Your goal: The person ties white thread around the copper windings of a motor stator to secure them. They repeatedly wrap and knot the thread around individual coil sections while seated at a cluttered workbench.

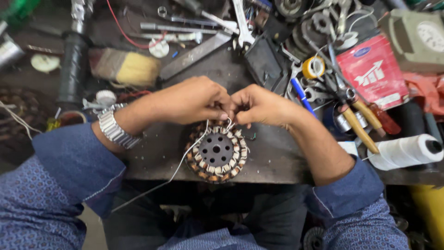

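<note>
Fingers (221, 112) of left hand (192, 99) and right hand (259, 105) pressed together, pinching white cord (193, 149) at stator (216, 151) top rim. Stator flat on counter (273, 157), just below fingers. Judgement: keep cord taut, seat between coils, snug gently, avoid nicking copper.

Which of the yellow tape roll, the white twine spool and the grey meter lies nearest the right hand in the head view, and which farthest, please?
From the right hand, outward:
1. Yellow tape roll, just up and to its right among the tools.
2. White twine spool, at the bench's right edge, lower right.
3. Grey meter, in the top right corner.
</note>
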